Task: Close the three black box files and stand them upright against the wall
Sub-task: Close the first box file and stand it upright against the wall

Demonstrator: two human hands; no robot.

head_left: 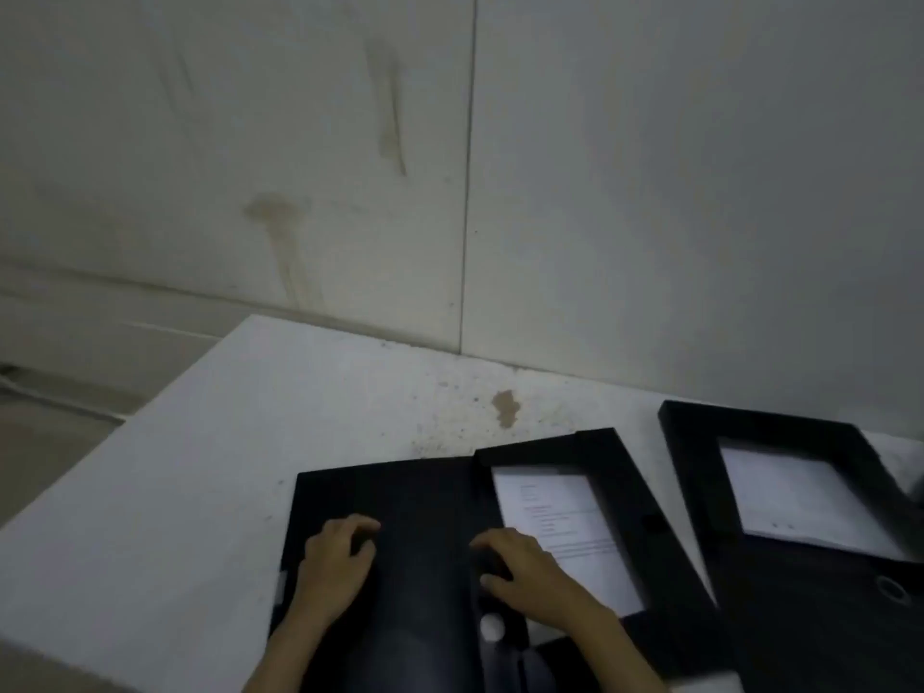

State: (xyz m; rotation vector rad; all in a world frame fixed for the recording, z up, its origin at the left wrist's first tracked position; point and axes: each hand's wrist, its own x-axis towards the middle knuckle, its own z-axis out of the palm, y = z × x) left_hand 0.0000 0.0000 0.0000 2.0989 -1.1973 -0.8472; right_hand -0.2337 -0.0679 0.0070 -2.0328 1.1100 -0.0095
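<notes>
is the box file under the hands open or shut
Open. Its lid lies flat to the left with both hands on it, and the tray beside it shows white paper inside.

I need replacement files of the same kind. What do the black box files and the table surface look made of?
The nearer box file under the left hand and right hand looks like matte black board, flat and without glare; it could be card or plastic-covered. The second box file matches. The table seems painted or laminated white, speckled and stained.
</notes>
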